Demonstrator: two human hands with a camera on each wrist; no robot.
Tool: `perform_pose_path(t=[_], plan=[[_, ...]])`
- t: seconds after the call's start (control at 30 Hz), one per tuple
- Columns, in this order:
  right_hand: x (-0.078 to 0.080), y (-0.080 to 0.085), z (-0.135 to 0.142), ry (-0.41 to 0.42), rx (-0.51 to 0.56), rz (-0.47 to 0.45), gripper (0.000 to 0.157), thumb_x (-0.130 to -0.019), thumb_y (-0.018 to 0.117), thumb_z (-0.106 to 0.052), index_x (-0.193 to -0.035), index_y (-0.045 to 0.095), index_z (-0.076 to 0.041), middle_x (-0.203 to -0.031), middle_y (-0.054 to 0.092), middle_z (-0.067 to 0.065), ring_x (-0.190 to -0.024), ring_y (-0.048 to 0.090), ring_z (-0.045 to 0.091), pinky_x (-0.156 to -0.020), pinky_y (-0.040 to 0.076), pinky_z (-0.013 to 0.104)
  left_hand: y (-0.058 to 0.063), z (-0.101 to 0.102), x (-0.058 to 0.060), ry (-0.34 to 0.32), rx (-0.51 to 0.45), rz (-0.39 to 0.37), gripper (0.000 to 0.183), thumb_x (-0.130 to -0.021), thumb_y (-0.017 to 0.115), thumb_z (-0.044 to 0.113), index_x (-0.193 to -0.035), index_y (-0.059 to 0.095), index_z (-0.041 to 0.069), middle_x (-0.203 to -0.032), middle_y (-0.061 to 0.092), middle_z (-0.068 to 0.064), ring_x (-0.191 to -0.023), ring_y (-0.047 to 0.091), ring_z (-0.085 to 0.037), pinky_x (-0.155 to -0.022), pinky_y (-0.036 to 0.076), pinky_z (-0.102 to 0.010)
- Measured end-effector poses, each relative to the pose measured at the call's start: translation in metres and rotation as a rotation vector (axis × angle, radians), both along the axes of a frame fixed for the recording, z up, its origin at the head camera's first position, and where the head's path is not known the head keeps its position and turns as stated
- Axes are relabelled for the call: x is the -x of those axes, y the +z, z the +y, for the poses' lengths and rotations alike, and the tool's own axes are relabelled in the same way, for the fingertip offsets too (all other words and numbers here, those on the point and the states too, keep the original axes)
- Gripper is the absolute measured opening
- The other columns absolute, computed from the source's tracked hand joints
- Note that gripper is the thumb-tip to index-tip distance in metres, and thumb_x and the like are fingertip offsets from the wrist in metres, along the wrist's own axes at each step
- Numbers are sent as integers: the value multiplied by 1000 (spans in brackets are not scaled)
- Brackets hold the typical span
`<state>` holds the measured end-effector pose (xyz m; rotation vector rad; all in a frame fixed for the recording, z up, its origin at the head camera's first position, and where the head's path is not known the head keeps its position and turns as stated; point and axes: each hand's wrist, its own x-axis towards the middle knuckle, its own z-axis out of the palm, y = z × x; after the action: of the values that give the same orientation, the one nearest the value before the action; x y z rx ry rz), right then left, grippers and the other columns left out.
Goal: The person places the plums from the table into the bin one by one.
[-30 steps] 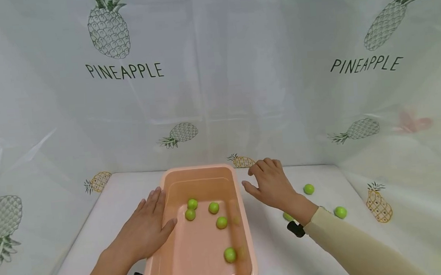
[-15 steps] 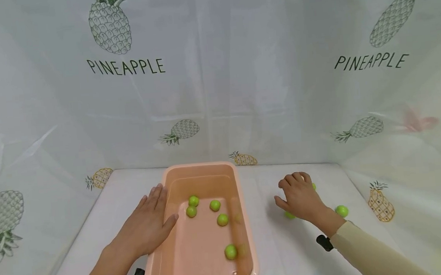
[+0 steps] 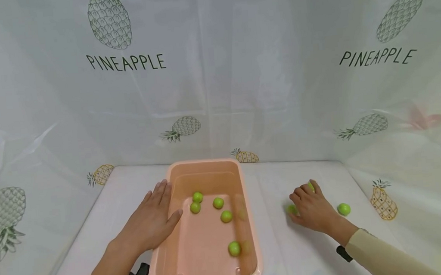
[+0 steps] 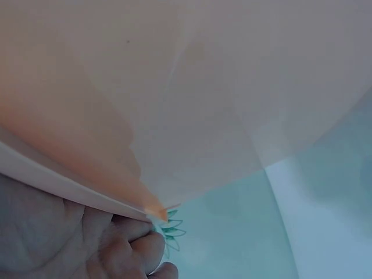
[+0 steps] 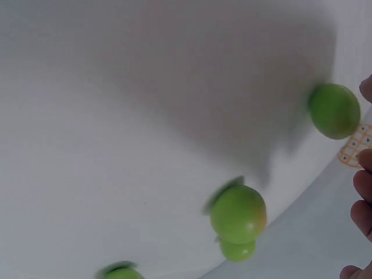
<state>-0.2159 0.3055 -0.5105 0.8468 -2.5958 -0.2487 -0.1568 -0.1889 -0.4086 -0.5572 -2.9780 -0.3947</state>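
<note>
My left hand (image 3: 151,218) rests along the left rim of a peach plastic tub (image 3: 204,259), its fingers straight and its thumb over the edge. In the left wrist view the palm and fingers (image 4: 119,253) lie against the outside, just under the rim. Several small round green fruits lie inside the tub, one green fruit (image 3: 234,248) near its front. My right hand (image 3: 314,210) is low over the table, bent fingers and thumb spread around a green fruit (image 5: 335,110). A gap shows between that fruit and the fingertips (image 5: 361,185).
Another green fruit (image 3: 344,209) lies right of my right wrist, and one (image 3: 310,185) shows just beyond its fingers. More loose fruit, such as a green fruit (image 5: 238,214), appears in the right wrist view. A pineapple-print sheet (image 3: 217,90) hangs behind the white table (image 3: 265,194).
My right hand has moved from beside the tub's right rim, rightward and down to the loose green fruit. My left hand stays on the tub's rim.
</note>
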Motion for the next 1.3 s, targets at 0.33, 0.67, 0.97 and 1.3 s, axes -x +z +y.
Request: perform_pose_path(t=[0.33,0.67,0.97,1.3], plan=[[0,-13,2,-6,-35,12,43,-76,85,-37,-99,64,-7,-100,62,7,-102,57,33,-109,43,73,3,9,3,8,-11,-15,79,-108,55,39,-160,28,-13,-169,24,-32,-158,25,-47,-127,27,-62],[2,-20,2,-6,-49,27,36,-77,84,-32,-93,64,-7,-96,62,8,-98,57,32,-107,45,72,1,14,7,8,-1,-19,80,-107,55,40,-160,28,-13,-170,23,-31,-159,25,-46,-128,26,-61],[14,-24,1,-6,-59,75,39,-77,84,-34,-91,63,-4,-91,62,10,-94,57,33,-102,49,69,1,19,10,10,9,-43,80,-108,54,42,-161,27,-12,-171,21,-30,-160,23,-45,-129,25,-59],[35,-23,-1,-63,-51,104,38,-82,78,-36,-91,60,-3,-90,61,12,-95,59,38,-99,50,66,0,30,15,-2,3,-77,80,-109,51,43,-162,25,-11,-172,19,-28,-161,19,-43,-130,22,-58]])
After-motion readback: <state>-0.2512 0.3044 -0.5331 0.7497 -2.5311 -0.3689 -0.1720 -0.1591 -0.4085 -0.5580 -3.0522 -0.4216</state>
